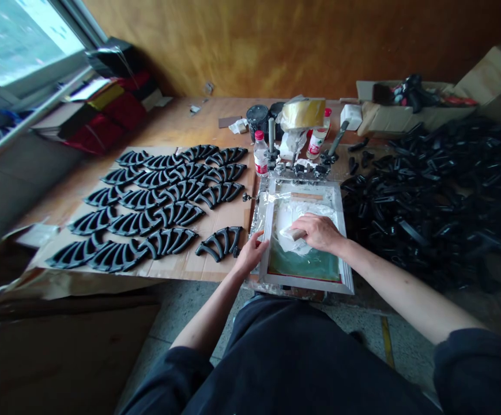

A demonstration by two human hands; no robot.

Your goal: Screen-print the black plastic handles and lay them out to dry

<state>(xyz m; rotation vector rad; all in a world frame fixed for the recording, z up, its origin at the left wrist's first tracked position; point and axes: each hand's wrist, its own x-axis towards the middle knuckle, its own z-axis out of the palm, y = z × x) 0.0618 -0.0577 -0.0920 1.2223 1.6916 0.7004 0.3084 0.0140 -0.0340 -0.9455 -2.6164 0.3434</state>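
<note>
A screen-printing frame [347,262] with a pale metal border lies flat before me, its mesh green near the front and smeared with white ink [285,214] farther back. My right hand [319,231] is closed around a pale, ink-covered squeegee [294,233], pressed to the mesh within the white patch. Most of the squeegee is hidden by the hand. At the frame's left edge is my left hand [252,251], its fingers curled against the border; the fingertips are partly hidden. Hinge clamps [296,168] stand at the frame's back edge.
Rows of black fan-shaped ribbed parts [131,222] lie on cardboard at left. A heap of black parts [410,202] covers the right side. Behind the frame stand a red-capped bottle [260,154], a black tub [257,120] and a tape roll [304,113]. An open carton [427,118] sits back right.
</note>
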